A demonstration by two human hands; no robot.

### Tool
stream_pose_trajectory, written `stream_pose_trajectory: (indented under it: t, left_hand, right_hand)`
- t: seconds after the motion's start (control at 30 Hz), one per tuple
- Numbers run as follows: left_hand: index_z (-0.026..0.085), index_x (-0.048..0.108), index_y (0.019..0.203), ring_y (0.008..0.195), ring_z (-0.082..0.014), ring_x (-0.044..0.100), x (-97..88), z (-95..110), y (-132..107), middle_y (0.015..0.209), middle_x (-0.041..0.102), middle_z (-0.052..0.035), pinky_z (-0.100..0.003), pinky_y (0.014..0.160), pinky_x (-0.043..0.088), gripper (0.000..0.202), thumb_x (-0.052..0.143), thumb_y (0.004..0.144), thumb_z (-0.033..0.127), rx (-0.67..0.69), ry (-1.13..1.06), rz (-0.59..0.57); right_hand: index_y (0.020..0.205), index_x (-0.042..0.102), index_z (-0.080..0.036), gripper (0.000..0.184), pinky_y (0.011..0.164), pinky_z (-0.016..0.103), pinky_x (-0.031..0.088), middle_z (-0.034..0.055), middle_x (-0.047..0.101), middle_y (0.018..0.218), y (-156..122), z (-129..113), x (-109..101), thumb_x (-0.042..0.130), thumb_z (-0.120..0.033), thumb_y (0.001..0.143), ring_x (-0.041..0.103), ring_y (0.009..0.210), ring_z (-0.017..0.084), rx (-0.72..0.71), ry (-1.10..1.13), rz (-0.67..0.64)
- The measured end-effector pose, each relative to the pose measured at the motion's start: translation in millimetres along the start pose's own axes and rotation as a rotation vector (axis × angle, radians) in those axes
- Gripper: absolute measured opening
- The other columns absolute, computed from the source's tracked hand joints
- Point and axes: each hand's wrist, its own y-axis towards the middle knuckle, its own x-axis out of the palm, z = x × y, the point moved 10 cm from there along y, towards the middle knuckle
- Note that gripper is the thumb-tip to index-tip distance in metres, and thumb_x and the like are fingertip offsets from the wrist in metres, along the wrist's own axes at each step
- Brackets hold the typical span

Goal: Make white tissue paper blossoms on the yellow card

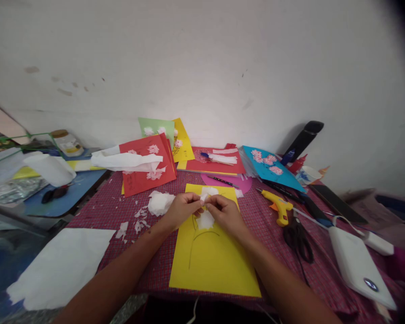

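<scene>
Over a yellow sheet of card [212,265], my left hand [185,208] and my right hand [224,212] meet, fingertips close together. Both pinch a small piece of white tissue paper [204,198] between them. More white tissue [205,220] lies on the card just below the fingers, and another bit shows above them. Curved dark lines are drawn on the card. To the left of my left hand sits a crumpled wad of tissue [160,202], with torn scraps [141,222] beside it.
Right of the card lie a yellow glue gun [278,207], black scissors [299,238] and a white power bank [361,265]. Behind are a pencil [222,181], red cards [150,164] and a blue card [276,168] with pink tissue flowers. A large white sheet [64,265] lies left.
</scene>
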Motion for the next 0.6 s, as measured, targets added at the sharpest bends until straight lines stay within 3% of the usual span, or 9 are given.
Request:
stream_pose_trajectory:
  t: [0.3,0.6]
  left_hand:
    - [0.010,0.067,0.084,0.068,-0.0154,0.065,8.2,-5.7,-1.1,0.072,0.067,-0.0059,-0.024,0.059,0.049,0.020,0.065,0.076,0.028,-0.076,-0.197,-0.065]
    - [0.009,0.069,0.083,0.067,-0.0147,0.064,9.2,-3.2,-2.7,0.074,0.068,-0.0072,-0.024,0.060,0.049,0.020,0.067,0.074,0.027,-0.075,-0.174,-0.076]
  right_hand:
    - [0.075,0.061,-0.018,0.010,0.057,0.023,0.037,-0.0025,0.052,0.065,0.8,3.6,1.9,0.054,-0.021,0.081,0.047,0.061,0.012,-0.017,-0.020,-0.001]
    - [0.071,0.057,-0.019,0.013,0.055,0.022,0.037,-0.0027,0.050,0.064,1.2,4.3,0.9,0.054,-0.024,0.083,0.045,0.060,0.012,-0.013,-0.012,0.006]
